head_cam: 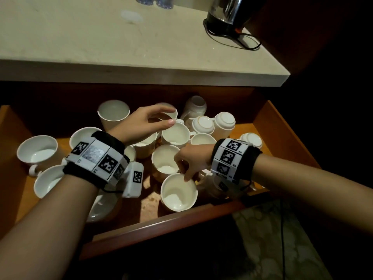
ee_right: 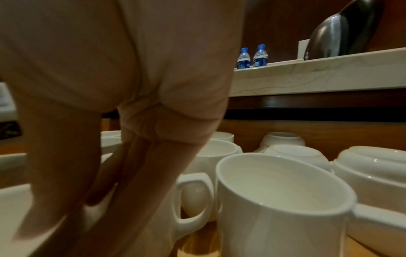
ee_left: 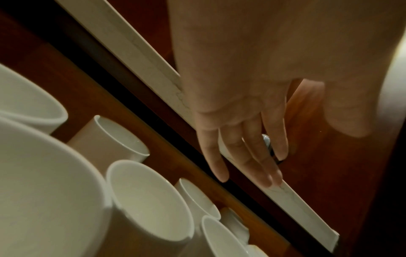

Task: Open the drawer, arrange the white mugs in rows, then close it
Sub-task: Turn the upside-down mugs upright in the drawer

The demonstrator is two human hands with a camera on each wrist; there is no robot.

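Open drawer (head_cam: 282, 128) holds jumbled white mugs (head_cam: 178, 191) (some upturned), both hands inside.

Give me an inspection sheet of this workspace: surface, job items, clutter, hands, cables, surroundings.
Surface: pale stone countertop above the open wooden drawer.
Job's things: white mugs fill the drawer unsorted; most upright, several upside down at the back right; no rows yet.
Clutter: two small blue-capped bottles on the counter.
Hands: left hand open, reaching over the back mugs; right hand with fingers at the rim of a front mug, grip unclear.
Cables: black cord looped beside the kettle.
Surroundings: dark wood panelling; patterned floor below right.
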